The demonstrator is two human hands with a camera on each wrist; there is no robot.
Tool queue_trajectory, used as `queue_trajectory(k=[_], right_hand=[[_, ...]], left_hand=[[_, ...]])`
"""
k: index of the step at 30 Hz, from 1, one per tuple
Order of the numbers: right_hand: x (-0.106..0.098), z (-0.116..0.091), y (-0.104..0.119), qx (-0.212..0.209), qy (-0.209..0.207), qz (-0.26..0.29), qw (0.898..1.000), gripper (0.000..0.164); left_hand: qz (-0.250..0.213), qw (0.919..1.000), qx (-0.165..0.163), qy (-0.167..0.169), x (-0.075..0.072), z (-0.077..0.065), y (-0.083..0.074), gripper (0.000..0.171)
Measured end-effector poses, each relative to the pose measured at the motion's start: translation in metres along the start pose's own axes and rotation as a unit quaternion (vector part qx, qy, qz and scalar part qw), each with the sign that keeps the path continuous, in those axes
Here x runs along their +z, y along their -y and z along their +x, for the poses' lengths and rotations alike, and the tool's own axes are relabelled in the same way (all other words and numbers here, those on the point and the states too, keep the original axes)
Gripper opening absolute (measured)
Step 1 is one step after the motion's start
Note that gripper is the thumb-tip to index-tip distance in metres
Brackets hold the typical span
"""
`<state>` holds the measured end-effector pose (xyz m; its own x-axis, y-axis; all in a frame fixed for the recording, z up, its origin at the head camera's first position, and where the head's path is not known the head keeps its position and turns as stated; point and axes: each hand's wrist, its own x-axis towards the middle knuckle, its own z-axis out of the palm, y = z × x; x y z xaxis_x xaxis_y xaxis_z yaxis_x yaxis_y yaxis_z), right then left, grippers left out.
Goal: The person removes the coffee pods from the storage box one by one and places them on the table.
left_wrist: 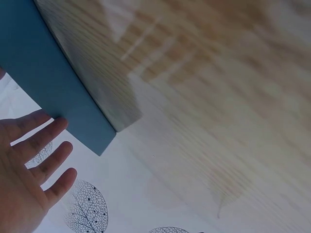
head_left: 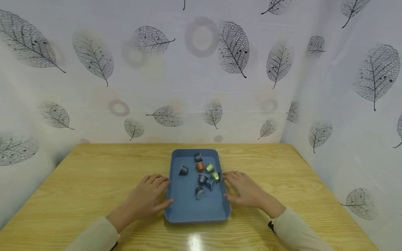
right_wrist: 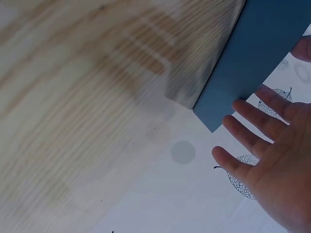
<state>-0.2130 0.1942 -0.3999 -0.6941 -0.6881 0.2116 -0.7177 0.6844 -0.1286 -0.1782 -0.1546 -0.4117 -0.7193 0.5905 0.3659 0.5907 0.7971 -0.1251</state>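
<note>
A blue rectangular tray (head_left: 185, 209) lies on the table with several coffee capsules in it. Most sit in its right half: an orange capsule (head_left: 200, 166), a light green capsule (head_left: 209, 168), a brighter green capsule (head_left: 215, 176), a blue capsule (head_left: 210, 183) and dark ones. One dark capsule (head_left: 183, 170) lies apart on the left. My left hand (head_left: 147, 195) is at the tray's left side, fingers spread and fairly straight, thumb tip at the rim. On the opposite side my right hand (head_left: 246, 191) has its fingertips against the tray wall (right_wrist: 243, 63), fingers likewise extended.
The wooden table (head_left: 103, 174) has a glossy surface that mirrors the hands in both wrist views. Behind it and along the sides hangs a white leaf-print curtain (head_left: 194, 87). Light-coloured sleeves (head_left: 97, 235) cover both forearms.
</note>
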Motion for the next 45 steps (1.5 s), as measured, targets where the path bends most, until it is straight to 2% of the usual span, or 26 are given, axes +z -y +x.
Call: queue_trajectory(k=[11,23,34,45], right_hand=[[0.000,0.000,-0.002,0.000,-0.002,-0.012,1.000,0.053],[0.002,0.003,-0.002,-0.020,-0.034,-0.049,0.998,0.047],[0.000,0.013,-0.002,-0.025,-0.080,-0.072,0.994,0.049],[0.001,0.026,0.003,-0.045,-0.083,-0.072,0.993,0.046]], left_hand=[[-0.013,0.9999,0.000,-0.008,0.001,0.000,0.001,0.057],[-0.016,0.9998,-0.005,-0.010,0.001,0.003,0.001,0.052],[-0.006,0.9990,-0.041,-0.019,0.003,0.010,0.002,0.051],[-0.027,0.9946,-0.100,0.006,0.004,0.020,0.002,0.051]])
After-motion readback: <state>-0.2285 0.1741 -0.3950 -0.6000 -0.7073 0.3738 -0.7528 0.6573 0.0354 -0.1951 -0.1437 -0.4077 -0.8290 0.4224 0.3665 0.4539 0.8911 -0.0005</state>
